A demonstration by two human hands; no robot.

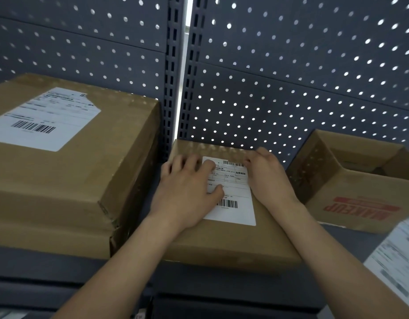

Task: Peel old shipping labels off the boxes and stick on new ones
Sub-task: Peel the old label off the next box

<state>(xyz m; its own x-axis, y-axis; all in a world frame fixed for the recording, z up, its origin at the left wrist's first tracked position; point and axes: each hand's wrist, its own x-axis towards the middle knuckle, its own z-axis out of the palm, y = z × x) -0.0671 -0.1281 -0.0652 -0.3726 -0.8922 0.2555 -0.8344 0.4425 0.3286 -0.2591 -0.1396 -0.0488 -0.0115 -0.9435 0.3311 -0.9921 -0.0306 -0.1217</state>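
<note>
A small brown cardboard box (224,240) sits on the shelf in the middle, with a white shipping label (235,192) on its top. My left hand (187,192) lies flat with fingers spread on the label's left side. My right hand (268,178) rests along the label's right edge, its fingertips at the label's top right corner. I cannot tell whether that corner is lifted. A larger brown box (83,171) stands to the left, bearing its own white label (44,118).
An open cardboard box with red "MAKEUP" print (357,203) stands at the right. A sheet of printed labels (397,265) lies at the far right edge. A grey pegboard wall (291,77) closes off the back. The grey shelf front edge (199,279) runs below the boxes.
</note>
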